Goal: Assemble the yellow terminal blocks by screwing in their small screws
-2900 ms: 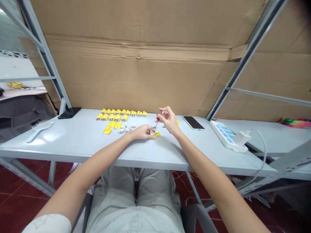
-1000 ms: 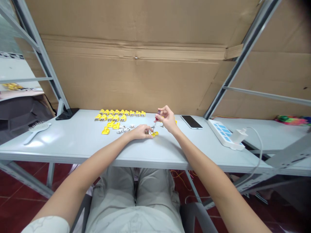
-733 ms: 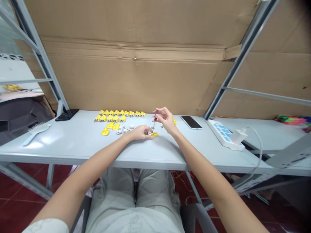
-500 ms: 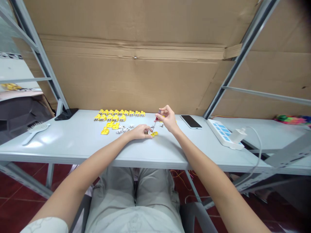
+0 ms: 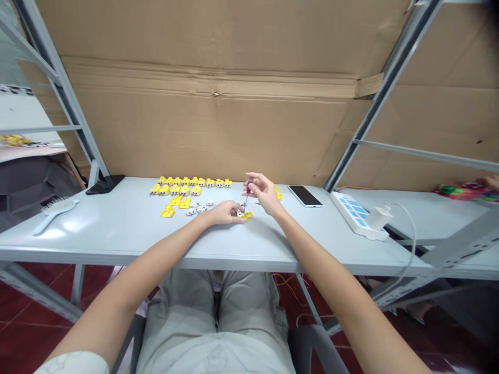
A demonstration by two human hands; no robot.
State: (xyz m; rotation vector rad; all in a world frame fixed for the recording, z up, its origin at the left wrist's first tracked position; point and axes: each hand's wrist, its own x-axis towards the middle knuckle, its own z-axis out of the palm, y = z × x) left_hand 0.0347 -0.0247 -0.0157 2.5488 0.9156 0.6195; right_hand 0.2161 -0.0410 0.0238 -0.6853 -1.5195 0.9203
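My right hand (image 5: 265,193) grips a small screwdriver (image 5: 249,186) by its dark red handle, with the shaft slanting down to the left. Its tip meets a small yellow and white plastic part (image 5: 247,215) on the table. My left hand (image 5: 226,212) pinches that part from the left side, and the fingers hide some of it. Left of my left hand lie several small white pieces (image 5: 200,209) and loose yellow pieces (image 5: 168,211). Behind them, yellow pieces with white fronts (image 5: 185,191) stand in two rows.
A phone (image 5: 305,196) lies right of my right hand, and beyond it a power strip (image 5: 356,214) with a white charger (image 5: 379,217). At the left is a hairbrush (image 5: 56,213). Cardboard (image 5: 218,135) walls the back. Another person's hand (image 5: 493,181) shows at the far right edge.
My right hand has shifted slightly left and turned, bringing the screwdriver more upright. More yellow shows behind that hand. My left hand stays put. Another person's hand has come into view far right.
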